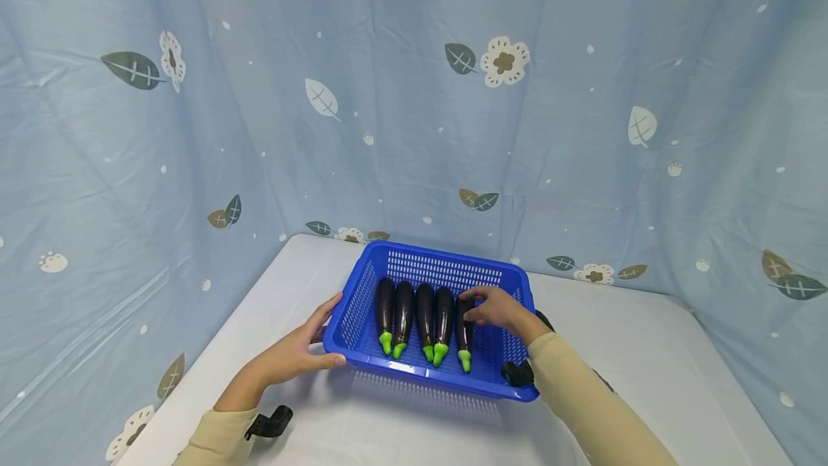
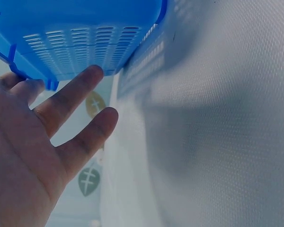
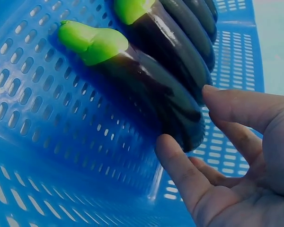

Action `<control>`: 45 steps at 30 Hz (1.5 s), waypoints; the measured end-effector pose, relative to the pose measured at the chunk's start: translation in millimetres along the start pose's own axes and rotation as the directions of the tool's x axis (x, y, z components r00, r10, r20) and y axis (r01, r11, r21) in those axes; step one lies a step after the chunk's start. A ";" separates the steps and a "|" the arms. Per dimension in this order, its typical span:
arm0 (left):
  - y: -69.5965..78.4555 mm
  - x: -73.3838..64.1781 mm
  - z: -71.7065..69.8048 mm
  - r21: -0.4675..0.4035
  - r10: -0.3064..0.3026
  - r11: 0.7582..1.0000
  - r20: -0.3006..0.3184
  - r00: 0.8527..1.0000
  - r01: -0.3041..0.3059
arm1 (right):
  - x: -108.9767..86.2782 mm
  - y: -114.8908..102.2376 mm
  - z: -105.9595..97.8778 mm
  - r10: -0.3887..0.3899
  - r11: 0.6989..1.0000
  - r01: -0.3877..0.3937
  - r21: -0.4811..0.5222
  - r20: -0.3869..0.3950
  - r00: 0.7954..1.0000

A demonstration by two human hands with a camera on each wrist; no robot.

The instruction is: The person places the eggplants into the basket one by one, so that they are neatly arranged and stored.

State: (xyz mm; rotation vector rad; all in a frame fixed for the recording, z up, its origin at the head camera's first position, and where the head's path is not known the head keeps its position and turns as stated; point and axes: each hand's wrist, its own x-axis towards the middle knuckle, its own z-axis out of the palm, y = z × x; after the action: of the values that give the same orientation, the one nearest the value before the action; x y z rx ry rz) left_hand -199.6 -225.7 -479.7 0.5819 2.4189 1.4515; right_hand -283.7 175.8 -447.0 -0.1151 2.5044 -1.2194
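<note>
Several dark eggplants (image 1: 424,318) with green caps lie side by side in a blue plastic basket (image 1: 420,372). My right hand (image 1: 491,308) is over the rightmost eggplant (image 1: 464,340), thumb and fingers spread about its dark end. In the right wrist view that eggplant (image 3: 146,90) lies on the basket floor, and my fingers (image 3: 180,165) are at its end without closing round it. At the basket's left front corner is my left hand (image 1: 291,354), its fingers spread along the rim. The left wrist view shows two fingers (image 2: 71,99) extended beneath the basket wall.
The basket stands on a white-covered table (image 1: 310,265). A blue patterned curtain (image 1: 401,128) hangs behind the table and along its sides. Black wrist mounts (image 1: 270,423) are on both forearms; the right one reaches over the basket's right side.
</note>
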 end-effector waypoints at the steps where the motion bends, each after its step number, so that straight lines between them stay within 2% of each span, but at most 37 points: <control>1: -0.3 0.2 0.0 0.003 0.004 1.000 0.002 1.000 -0.004 | -0.7 -0.1 -0.7 -0.006 1.000 0.006 -0.013 -0.001 1.000; 9: -0.6 1.1 0.1 0.002 0.000 1.000 -0.003 1.000 0.000 | -6.7 -3.7 -5.1 -0.066 0.995 0.063 -0.081 -0.031 0.997; 17: -1.2 1.4 -0.2 0.000 0.012 1.000 -0.009 1.000 -0.012 | -10.1 -8.7 -13.2 -0.143 0.987 0.138 -0.083 -0.056 0.988; 23: -1.3 1.0 0.5 0.014 0.009 1.000 -0.015 1.000 -0.009 | -13.4 -8.2 -20.2 -0.166 0.986 0.165 -0.020 -0.060 0.984; 31: -1.7 0.5 1.1 0.024 0.001 1.000 -0.017 1.000 -0.001 | -19.5 -6.9 -33.6 -0.207 0.965 0.215 0.149 -0.072 0.976; 38: -3.0 0.0 0.8 0.023 0.007 1.000 -0.018 1.000 -0.007 | -20.2 -2.7 -43.6 -0.180 0.962 0.200 0.185 -0.118 0.977; 45: -1.2 0.7 0.8 0.024 0.013 1.000 -0.016 1.000 -0.013 | -23.7 3.0 -53.8 -0.201 0.939 0.230 0.257 -0.135 0.970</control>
State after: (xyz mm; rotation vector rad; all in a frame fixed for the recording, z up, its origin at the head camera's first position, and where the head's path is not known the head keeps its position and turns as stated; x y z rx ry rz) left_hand -200.2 -225.3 -481.2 0.5942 2.4529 1.4396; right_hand -280.0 223.1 -412.2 -0.2689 2.4330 -1.6872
